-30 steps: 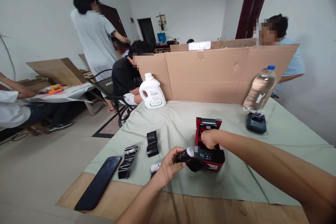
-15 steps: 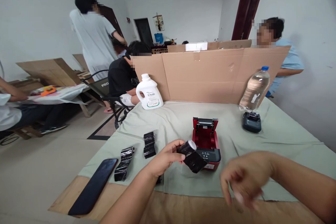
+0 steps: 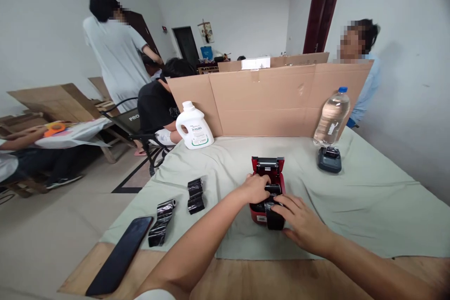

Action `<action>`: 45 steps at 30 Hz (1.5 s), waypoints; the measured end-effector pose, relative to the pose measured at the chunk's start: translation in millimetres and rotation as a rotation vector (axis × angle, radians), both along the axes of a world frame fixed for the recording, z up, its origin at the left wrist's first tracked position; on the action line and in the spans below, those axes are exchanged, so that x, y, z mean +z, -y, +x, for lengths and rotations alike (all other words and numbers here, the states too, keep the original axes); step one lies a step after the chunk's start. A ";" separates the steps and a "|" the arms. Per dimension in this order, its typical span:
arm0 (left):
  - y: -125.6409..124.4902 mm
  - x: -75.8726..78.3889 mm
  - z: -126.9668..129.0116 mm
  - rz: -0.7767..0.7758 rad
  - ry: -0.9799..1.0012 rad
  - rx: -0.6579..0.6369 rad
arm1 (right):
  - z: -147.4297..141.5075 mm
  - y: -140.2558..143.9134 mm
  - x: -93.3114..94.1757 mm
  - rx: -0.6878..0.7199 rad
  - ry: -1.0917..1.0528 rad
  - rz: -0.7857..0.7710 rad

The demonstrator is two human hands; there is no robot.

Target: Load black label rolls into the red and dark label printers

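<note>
A small red-and-black printer (image 3: pixel 255 215) stands on the table, lid up. Inside its bay sits a roll of black film (image 3: pixel 273 189), and the loose strip hangs over the printer's front. My left hand (image 3: pixel 256 188) reaches in from the left, its fingers closed on the roll; the fingertips are partly hidden. From the right, my right hand (image 3: pixel 302 222) lays outstretched fingers on the strip. Left of the printer lie two more partly unrolled black film rolls, one farther back (image 3: pixel 195 195) and one nearer (image 3: pixel 162 222).
A dark phone (image 3: pixel 119 255) lies at the front left. Behind are a white jug (image 3: pixel 195 126), a cardboard partition (image 3: pixel 263 103), a clear water bottle (image 3: pixel 331 119) and a small black device (image 3: pixel 329 160). Several people are around the room.
My left hand has brought the black film roll down into the printer's open bay. My right hand has moved left and up from the table's front onto the strip.
</note>
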State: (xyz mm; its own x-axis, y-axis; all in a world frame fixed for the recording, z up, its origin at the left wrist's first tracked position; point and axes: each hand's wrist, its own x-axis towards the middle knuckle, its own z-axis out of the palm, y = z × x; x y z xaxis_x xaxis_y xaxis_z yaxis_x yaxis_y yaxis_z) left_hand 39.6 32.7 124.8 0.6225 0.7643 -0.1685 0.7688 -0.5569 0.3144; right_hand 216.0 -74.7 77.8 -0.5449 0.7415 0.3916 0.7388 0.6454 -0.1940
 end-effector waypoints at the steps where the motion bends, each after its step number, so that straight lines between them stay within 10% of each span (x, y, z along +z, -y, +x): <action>1: -1.1 0.8 1.3 0.002 -0.017 -0.002 | -2.3 1.6 -3.7 0.018 0.025 0.042; 17: -11.8 -16.2 6.3 0.066 0.011 0.020 | -27.6 -6.5 -6.9 -0.062 -0.085 0.031; 24: -1.4 -21.9 -7.0 0.085 0.370 -0.059 | -26.5 -4.7 -11.6 -0.056 -0.103 0.089; 45: -22.7 -8.7 8.3 0.016 -0.032 -0.016 | -30.4 -14.7 -16.7 -0.048 -0.340 0.202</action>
